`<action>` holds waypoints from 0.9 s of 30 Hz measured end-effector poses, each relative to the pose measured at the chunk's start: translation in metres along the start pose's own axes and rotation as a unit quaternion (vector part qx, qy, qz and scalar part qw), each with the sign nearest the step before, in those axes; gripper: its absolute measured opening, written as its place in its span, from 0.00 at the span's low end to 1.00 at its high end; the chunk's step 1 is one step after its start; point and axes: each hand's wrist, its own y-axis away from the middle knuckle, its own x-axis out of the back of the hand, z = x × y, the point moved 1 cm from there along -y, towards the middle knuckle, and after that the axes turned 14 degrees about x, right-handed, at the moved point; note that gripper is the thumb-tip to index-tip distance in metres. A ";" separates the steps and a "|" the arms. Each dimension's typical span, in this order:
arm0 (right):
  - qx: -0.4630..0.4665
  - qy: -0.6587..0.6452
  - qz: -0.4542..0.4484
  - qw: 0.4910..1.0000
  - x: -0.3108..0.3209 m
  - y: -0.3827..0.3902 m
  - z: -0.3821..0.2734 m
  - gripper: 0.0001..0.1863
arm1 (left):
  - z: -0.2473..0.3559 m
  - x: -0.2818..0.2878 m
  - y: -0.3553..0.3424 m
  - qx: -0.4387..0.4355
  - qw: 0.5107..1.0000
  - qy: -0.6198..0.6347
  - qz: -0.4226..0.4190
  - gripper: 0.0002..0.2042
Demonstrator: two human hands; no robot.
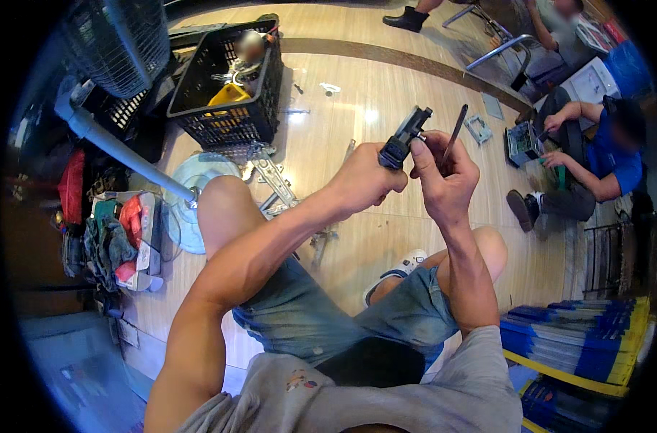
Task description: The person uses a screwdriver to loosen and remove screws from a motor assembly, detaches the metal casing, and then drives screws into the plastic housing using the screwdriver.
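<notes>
My left hand (pixel 372 180) grips a black metal mechanism (pixel 404 137), raised over the floor in front of my knees and tilted upward. My right hand (pixel 447 173) is closed around a thin dark tool (pixel 458 123), which points up. Its thumb rests at the right side of the mechanism, by a small silver pin (pixel 420 138). The tool's lower end is hidden by my fingers. Below and left of my hands, silvery metal brackets (pixel 274 180) lie on the tiled floor.
A black crate (pixel 224 130) and fan pole (pixel 126 144) stand at left, beside a box of rags (pixel 151 260). A seated co-worker (pixel 599 173) handles a metal housing (pixel 520 144) at right; other people are at the top. Blue-yellow stacked items (pixel 574 339) fill the lower right.
</notes>
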 end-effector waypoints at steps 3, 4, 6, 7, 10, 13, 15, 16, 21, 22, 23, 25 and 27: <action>-0.017 0.008 -0.004 1.000 0.004 0.002 -0.001 0.10 | -0.002 -0.003 0.003 -0.015 1.000 0.007 0.002 0.06; -0.028 0.012 -0.024 0.999 0.007 0.002 0.000 0.10 | 0.000 -0.003 0.004 -0.014 1.000 0.007 -0.002 0.06; -0.041 0.015 -0.042 0.998 0.008 0.001 0.000 0.10 | 0.002 -0.002 0.006 -0.012 1.000 -0.005 -0.018 0.09; -0.048 0.005 -0.028 0.998 0.006 0.001 -0.002 0.11 | 0.001 -0.001 0.006 -0.011 1.000 -0.007 -0.018 0.09; -0.046 -0.018 0.001 0.999 -0.004 -0.002 -0.009 0.13 | -0.003 0.004 0.005 0.008 0.999 0.018 -0.028 0.11; -0.033 -0.018 -0.002 0.999 -0.004 -0.003 -0.009 0.14 | -0.002 0.007 0.003 0.009 1.000 0.022 -0.015 0.10; -0.029 -0.007 -0.020 0.999 0.001 -0.004 -0.005 0.14 | -0.002 0.008 0.001 0.005 1.000 0.011 -0.005 0.08; -0.044 -0.003 -0.042 0.998 0.004 -0.005 -0.001 0.12 | 0.000 0.007 0.002 0.006 1.000 0.009 -0.006 0.08; -0.072 -0.039 -0.011 0.997 -0.002 -0.007 -0.002 0.11 | -0.001 0.007 -0.001 0.006 1.000 0.015 -0.005 0.07; -0.057 -0.020 -0.012 0.998 -0.002 -0.007 -0.003 0.12 | -0.001 0.007 -0.002 0.007 1.000 0.015 -0.006 0.07; -0.042 0.000 -0.013 0.999 -0.001 -0.007 -0.003 0.13 | -0.001 0.006 -0.003 0.006 1.000 0.010 -0.006 0.07; -0.042 0.013 -0.028 0.999 0.004 -0.005 0.002 0.13 | 0.001 0.005 -0.004 0.005 1.000 0.003 -0.008 0.07; -0.044 0.025 -0.044 0.998 0.006 -0.005 0.004 0.13 | 0.005 0.003 -0.003 0.010 1.000 0.002 -0.008 0.07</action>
